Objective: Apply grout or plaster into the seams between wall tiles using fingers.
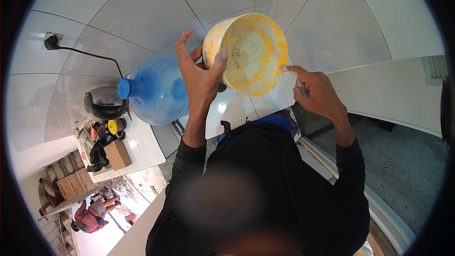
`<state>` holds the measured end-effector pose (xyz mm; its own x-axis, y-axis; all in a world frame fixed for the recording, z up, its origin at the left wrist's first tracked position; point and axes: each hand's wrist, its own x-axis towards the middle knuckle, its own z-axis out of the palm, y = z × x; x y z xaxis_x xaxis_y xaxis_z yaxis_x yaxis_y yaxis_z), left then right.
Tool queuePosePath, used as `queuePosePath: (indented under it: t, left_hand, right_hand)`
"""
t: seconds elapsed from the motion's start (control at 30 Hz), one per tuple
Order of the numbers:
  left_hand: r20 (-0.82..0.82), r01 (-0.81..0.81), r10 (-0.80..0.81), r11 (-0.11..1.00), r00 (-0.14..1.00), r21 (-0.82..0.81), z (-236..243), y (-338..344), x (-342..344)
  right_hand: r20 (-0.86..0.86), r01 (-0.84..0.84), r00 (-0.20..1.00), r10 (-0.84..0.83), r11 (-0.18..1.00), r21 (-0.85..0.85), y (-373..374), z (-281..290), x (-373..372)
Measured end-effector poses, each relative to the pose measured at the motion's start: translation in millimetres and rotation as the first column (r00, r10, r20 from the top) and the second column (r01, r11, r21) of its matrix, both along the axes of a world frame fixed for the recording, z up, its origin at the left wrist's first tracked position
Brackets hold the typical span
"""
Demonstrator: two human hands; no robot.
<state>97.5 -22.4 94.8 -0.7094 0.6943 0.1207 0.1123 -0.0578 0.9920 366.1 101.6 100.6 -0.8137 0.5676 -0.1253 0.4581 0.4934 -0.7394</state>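
Observation:
A yellow plastic bucket [278, 42] is tilted with its mouth facing me. Pale wet paste coats its bottom and inner wall, and smears run over the rim. My left hand [203, 77] holds the bucket at its left side, the thumb by the rim and the index finger lifted away from the wall. At the opposite rim, my right hand [323, 96] is closed round a small paste-smeared tool [284, 68]. Its tip touches the bucket's edge; the fingers cover most of it, so its exact kind does not show.
Left of the bucket, a big blue water bottle [159, 90] lies on the white counter [142, 149]. Beyond it are a glass kettle [102, 100], a yellow-lidded jar [115, 126] and a cardboard box [117, 155]. A cord runs from a wall socket [52, 41]. Another person [90, 218] is farther off, lower left.

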Motion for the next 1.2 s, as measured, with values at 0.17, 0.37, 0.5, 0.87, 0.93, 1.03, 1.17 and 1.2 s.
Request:
queuePosePath:
  t: [0.17,0.37,0.5,0.87,0.93,1.03,1.17,1.2]
  left_hand:
    - [-0.046,-0.059,0.053,0.990,0.998,-0.132,-8,4,-1]
    - [0.003,-0.093,0.096,0.980,0.995,-0.176,-22,2,-2]
    - [-0.048,-0.143,0.138,0.979,0.989,-0.144,-54,3,-5]
    - [0.157,0.022,0.003,0.987,0.988,-0.159,-77,-8,-6]
    - [0.169,0.048,-0.024,0.989,0.985,-0.143,-82,-9,-12]
    - [0.211,0.095,-0.054,0.976,0.976,-0.194,-80,-4,-21]
    - [0.258,0.125,-0.063,0.965,0.964,-0.232,-84,7,-36]
    - [0.256,0.128,-0.067,0.964,0.964,-0.232,-92,7,-41]
  right_hand:
    - [0.028,-0.076,0.996,0.081,0.988,-0.137,-1,-12,-8]
    - [-0.154,-0.132,0.987,0.046,0.777,-0.616,-7,-36,-11]
    - [-0.262,-0.187,0.942,-0.208,0.321,-0.928,5,-37,-17]
    - [-0.726,0.522,0.572,-0.382,0.852,-0.037,122,33,-140]
    - [-0.653,0.690,0.603,-0.459,0.711,0.137,152,42,-160]
    - [-0.642,0.763,0.613,-0.460,0.557,0.328,205,37,-178]
    - [-0.571,0.772,0.633,-0.522,0.371,0.517,248,38,-204]
    - [-0.538,0.757,0.641,-0.548,0.334,0.562,256,36,-209]
